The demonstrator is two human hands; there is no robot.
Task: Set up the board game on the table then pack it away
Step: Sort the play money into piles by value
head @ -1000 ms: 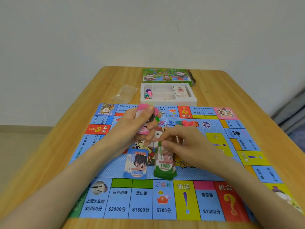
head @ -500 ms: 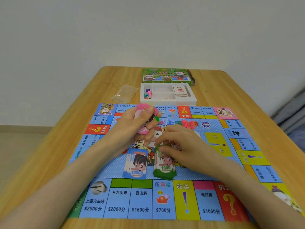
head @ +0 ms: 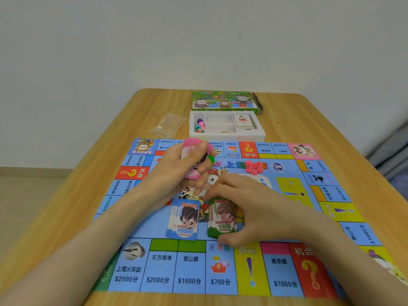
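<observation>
A colourful game board [head: 220,268] lies flat on the wooden table [head: 298,120]. My left hand [head: 183,164] grips a stack of pink play money [head: 189,149] above the board's middle. My right hand [head: 247,202] rests on the board, its thumb and fingers curled round a stack of green 1000 notes [head: 221,219]. Just left of that lies a stack of blue 10000 notes [head: 184,219], untouched.
Beyond the board stands a white box tray [head: 260,134] holding small coloured pawns [head: 199,125] and a card deck [head: 242,120]. The green box lid [head: 223,102] lies behind it. An empty clear plastic bag [head: 169,125] sits left of the tray. Small pink pieces [head: 254,168] lie on the board.
My right hand has lowered and spread along the green stack, thumb sliding toward its near end. My left hand and the pink notes have stayed in place.
</observation>
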